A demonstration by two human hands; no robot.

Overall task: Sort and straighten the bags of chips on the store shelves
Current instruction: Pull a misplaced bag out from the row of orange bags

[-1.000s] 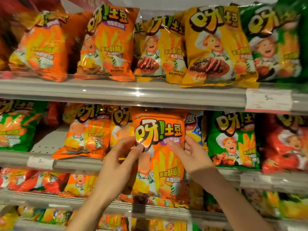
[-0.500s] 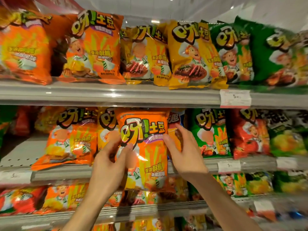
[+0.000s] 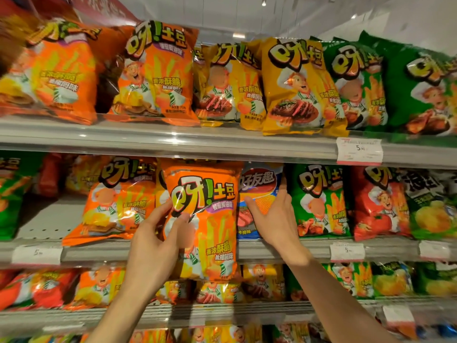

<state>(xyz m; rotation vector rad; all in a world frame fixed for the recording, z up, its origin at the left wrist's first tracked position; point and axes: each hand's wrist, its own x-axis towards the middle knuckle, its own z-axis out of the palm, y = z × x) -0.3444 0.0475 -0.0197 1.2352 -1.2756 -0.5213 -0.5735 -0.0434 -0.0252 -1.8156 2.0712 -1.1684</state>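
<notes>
At centre frame, before the middle shelf (image 3: 309, 247), a person's left hand (image 3: 158, 246) holds an orange chip bag (image 3: 210, 226) by its left edge, thumb pressed on the front and fingers curled behind, the bag hanging upright in front of the shelf lip. Just right of it, the right hand (image 3: 277, 219) reaches with fingers spread wide and gripping nothing, its fingertips touching a blue bag (image 3: 258, 184) that stands between the orange rows and a green bag (image 3: 319, 201). Matching orange bags (image 3: 118, 201) lean at centre left. Judging by the sorting job, the blue bag looks out of place. One risk: a one-sided grip may let the slick, puffy pack swing or slip. Another: nudging the blue bag could tip its green neighbour forward off the crowded edge.
</notes>
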